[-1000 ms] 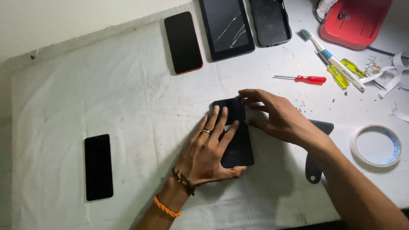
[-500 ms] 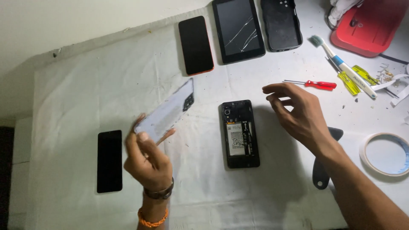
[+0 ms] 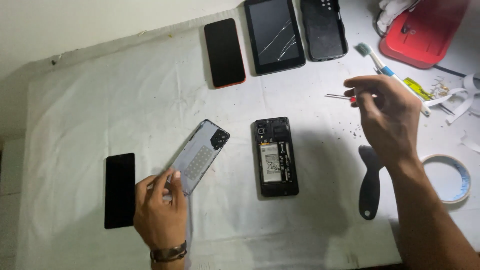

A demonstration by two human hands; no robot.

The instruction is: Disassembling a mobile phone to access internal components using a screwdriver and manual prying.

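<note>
**Trainee:** What has changed in the last second?

**Technician:** One second ago both hands pressed on the closed phone. Now the back cover (image 3: 199, 156) is off. The left hand (image 3: 161, 209) has lowered it to the counter (image 3: 90, 100), left of the opened phone (image 3: 276, 156); half a second ago the cover was raised in the air. The grip of the left hand is closed on the lower end of the cover. The separation step is therefore judged complete.

**Trainee:** And the right hand?

**Technician:** The right hand (image 3: 387, 117) has moved away from the phone toward the red-handled screwdriver (image 3: 340, 96). Its fingers curl at the handle; a firm grip cannot be confirmed.

**Trainee:** Describe the materials.

**Technician:** The cover is a thin, rigid, pale shell with a dark camera cut-out and a dotted pad on its inner face. The opened phone lies flat at centre, battery and dark frame exposed. The counter carries a creased white cloth.
</note>
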